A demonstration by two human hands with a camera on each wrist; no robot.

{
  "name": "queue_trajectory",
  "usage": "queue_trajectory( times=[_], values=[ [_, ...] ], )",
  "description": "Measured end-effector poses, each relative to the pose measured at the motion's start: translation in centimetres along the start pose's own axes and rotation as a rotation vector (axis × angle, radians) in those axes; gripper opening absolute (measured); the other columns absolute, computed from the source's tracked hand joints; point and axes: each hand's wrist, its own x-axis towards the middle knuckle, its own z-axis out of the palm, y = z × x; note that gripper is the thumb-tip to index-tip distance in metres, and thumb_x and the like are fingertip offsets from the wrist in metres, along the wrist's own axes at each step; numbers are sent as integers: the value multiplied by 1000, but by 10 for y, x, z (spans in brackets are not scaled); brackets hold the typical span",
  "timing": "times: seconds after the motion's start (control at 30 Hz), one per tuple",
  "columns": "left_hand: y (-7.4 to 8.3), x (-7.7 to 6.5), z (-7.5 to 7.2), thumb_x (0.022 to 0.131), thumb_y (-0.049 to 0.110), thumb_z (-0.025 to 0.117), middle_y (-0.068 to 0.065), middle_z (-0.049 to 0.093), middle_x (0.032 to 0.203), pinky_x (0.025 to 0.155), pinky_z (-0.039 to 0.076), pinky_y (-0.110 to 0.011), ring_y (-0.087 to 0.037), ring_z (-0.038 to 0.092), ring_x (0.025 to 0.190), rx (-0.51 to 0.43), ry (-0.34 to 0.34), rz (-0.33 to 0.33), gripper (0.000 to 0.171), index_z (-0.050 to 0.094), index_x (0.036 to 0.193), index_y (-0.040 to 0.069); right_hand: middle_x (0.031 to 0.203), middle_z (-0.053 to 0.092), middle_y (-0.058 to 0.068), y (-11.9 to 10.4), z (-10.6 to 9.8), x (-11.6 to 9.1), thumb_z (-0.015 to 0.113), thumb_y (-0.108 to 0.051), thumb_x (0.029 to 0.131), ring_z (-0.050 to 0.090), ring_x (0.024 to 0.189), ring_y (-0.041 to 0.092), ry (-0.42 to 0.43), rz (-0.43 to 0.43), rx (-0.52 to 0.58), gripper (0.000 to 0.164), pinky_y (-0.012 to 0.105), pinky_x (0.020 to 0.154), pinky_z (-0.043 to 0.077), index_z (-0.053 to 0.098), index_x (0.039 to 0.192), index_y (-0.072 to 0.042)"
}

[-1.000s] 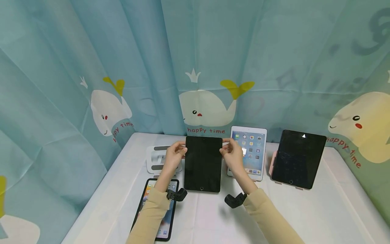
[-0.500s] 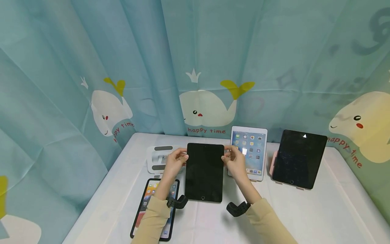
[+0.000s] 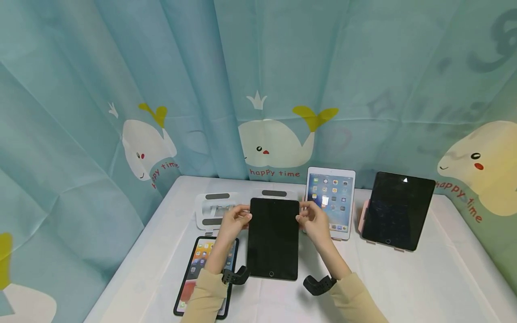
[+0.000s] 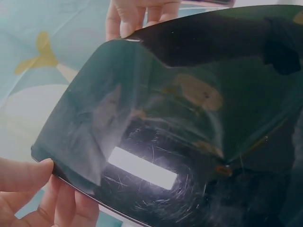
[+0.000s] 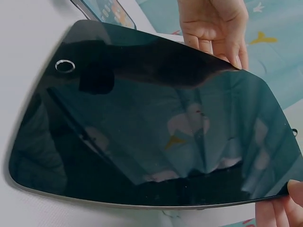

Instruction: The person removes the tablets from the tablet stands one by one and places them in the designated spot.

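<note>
Black tablet [image 3: 273,240] held upright-wise at centre bench [image 3: 440,278], home button at the near end, in front of a pale stand whose grey pad [image 3: 274,193] shows past its top edge. Left hand [image 3: 234,222] and right hand [image 3: 316,222] clamp opposite long edges near the top, thumbs at the front edge, other fingers partly behind. Judged step: handling the slab two-handed. To do it well, I would keep both pinches at equal height so it does not twist, press at the rims rather than on the glass, and watch the lower end, which hangs well away from either grip and could swing or knock. Elbow room matters too: the left sleeve lies across the view of the black-framed tablet [image 3: 198,273], and the white tablet [image 3: 330,202] is close by the right hand. Hard to make out: the black tablet's back and most of the stand behind it; whether its lower edge touches the bench or floats just above, I cannot tell. Both wrist views crop part of it, and reflections of curtain and lamp mask the screen, so whether it is switched off is uncertain. Fingertips behind the slab: hidden.
</note>
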Motion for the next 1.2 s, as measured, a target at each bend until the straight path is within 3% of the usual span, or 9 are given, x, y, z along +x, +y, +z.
queue_trajectory(
  times=[0.77,1.2],
  values=[
    [-25,-20,-3,89,-2,59,0,57,77,60,51,-21,-8,55,64,-116,-72,-92,29,58,116,-11,73,60,7,14,-3,-23,62,6,82,57,60,11,-64,82,30,31,27,55,54,61,113,3],
    [-30,-19,-13,89,-1,59,5,57,72,59,51,-21,-8,57,61,-88,-207,-130,29,56,116,-9,70,59,5,25,0,-31,59,9,79,57,59,11,-62,111,58,31,27,54,54,60,110,5]
  ],
)
